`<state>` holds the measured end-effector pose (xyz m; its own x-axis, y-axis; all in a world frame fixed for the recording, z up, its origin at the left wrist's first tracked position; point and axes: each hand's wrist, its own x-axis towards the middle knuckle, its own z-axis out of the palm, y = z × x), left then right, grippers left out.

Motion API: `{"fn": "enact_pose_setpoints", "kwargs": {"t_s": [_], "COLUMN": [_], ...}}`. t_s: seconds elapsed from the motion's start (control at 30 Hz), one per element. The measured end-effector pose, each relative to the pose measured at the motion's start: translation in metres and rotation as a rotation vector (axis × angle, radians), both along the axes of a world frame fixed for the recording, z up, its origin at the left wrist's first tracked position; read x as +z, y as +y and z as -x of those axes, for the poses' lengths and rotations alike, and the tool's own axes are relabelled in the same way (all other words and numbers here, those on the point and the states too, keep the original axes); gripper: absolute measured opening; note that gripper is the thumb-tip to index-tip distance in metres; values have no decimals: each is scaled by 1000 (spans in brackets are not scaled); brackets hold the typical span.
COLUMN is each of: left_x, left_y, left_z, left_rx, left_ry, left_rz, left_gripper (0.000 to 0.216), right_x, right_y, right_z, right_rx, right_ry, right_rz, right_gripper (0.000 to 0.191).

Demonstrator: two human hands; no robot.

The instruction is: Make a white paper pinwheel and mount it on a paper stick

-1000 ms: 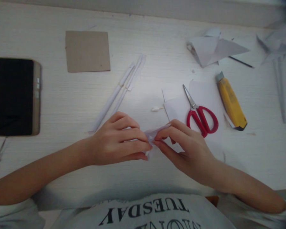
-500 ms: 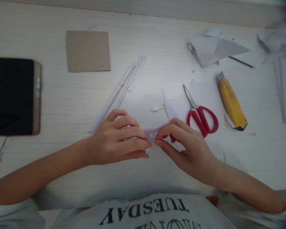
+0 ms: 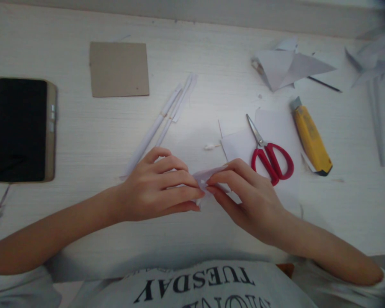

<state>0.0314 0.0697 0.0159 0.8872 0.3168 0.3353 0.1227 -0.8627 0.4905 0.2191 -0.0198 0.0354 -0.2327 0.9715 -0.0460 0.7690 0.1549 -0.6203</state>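
Both of my hands meet over the near middle of the white table [image 3: 83,141]. My left hand [image 3: 157,188] is curled, its fingertips pinching a small folded piece of white paper [image 3: 205,176]. My right hand [image 3: 247,196] pinches the same piece from the other side, thumb and forefinger closed on its edge. Most of the paper is hidden under my fingers.
Red scissors [image 3: 271,154] lie on white paper sheets [image 3: 240,143] beside a yellow utility knife [image 3: 311,137]. Rolled paper sticks [image 3: 160,124], a cardboard piece [image 3: 118,69], a dark phone [image 3: 22,129], a cotton swab [image 3: 211,146] and folded paper scraps [image 3: 288,64] lie farther out.
My right fingers have shifted slightly along the paper's edge; the hands stay in place, and nothing else on the table has moved.
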Motion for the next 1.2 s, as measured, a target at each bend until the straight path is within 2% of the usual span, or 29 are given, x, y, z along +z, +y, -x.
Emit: {"fn": "enact_pose_setpoints", "kwargs": {"t_s": [0.3, 0.47, 0.73, 0.97, 1.2], "left_x": [-1, -3, -5, -3, -4], "left_y": [0, 1, 3, 5, 0], "left_z": [-1, -1, -1, 0, -2], "left_rx": [-31, -68, -137, -181, -87], "left_ry": [26, 14, 17, 45, 1], "left_rz": [36, 31, -39, -51, -16], "left_gripper": [11, 10, 13, 14, 10], "right_x": [4, 5, 1, 2, 1], "right_y": [7, 9, 8, 5, 2], "right_z": [-7, -9, -6, -3, -2], "right_rx": [111, 157, 82, 50, 18], "right_ry": [-106, -187, -91, 60, 76], "right_rz": [110, 119, 189, 323, 348], "right_gripper": [23, 19, 4, 3, 4]}}
